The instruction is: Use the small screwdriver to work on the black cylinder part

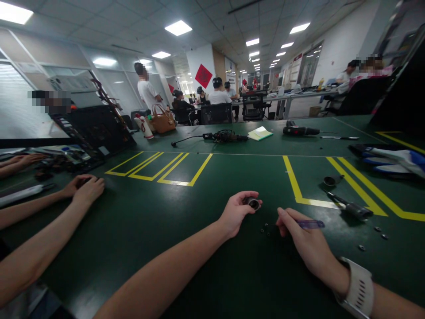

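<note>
My left hand [236, 213] is closed round a small, hollow metal housing [254, 203], its round opening facing right. In my right hand [303, 237] is a slim tool with a translucent purple handle [311, 224], which looks like a screwdriver; its tip is hidden by my fingers. Several tiny dark parts [266, 229] lie on the green table just left of my right fingers. Farther right are another round metal housing [332, 180], a dark cylindrical assembly with a thin shaft [357, 210] and a few small metal rings [377, 229].
The green table [159, 248] carries yellow tape marks [299, 186]. At its back lie a corded tool [226, 136], sticky notes [260, 133], a power drill [299, 129] and a pen [339, 138]. Blue-and-white gloves [395, 159] lie right. A co-worker's hands [88, 188] work at left.
</note>
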Demonstrator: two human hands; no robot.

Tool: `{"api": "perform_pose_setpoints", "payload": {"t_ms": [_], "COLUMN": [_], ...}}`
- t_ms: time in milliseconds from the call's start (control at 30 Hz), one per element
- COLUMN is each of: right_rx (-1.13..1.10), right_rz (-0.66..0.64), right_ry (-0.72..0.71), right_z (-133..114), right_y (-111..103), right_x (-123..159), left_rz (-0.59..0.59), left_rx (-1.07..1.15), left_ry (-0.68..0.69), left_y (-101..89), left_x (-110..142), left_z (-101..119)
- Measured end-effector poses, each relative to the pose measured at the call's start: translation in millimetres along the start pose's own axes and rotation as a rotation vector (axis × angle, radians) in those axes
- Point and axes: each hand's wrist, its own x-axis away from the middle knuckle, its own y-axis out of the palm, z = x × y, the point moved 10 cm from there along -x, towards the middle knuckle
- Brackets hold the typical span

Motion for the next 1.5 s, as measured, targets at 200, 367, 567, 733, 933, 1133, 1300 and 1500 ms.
{"api": "perform_pose_setpoints", "payload": {"t_ms": [200,367,567,733,933,1133,1300,1500], "right_rx": [-0.073,-0.111,-0.116,-0.058,0.008,0.034,0.045,0.030], "right_rz": [0.006,-0.125,-0.098,-0.087,-0.116,-0.106,-0.121,-0.121], "right_ry": [-0.099,-0.092,-0.120,-0.208,-0.280,-0.331,-0.334,-0.356], "right_z": [-7,-13,-14,-19,-22,-29,-26,-26], "right_y": [-5,7,10,14,17,15,17,20], "right_x": [3,6,5,8,11,15,16,15], "left_rz": [0.015,0.019,0.022,0.057,0.109,0.111,0.109,0.120], "left_rx": [-0.056,-0.002,-0.026,-0.048,-0.069,-0.045,-0.043,-0.003], "left_ry": [0.003,0.032,0.053,0.071,0.073,0.107,0.096,0.081], "left_y": [-3.3,-2.6,-2.9,-5.2,-4.8,-6.2,-5.8,-4.9], "left_x": [-2,-2,-4,-5,-3,-4,-3,-3], "left_z": [-3,-3,-3,-4,-3,-4,-3,-3]}}
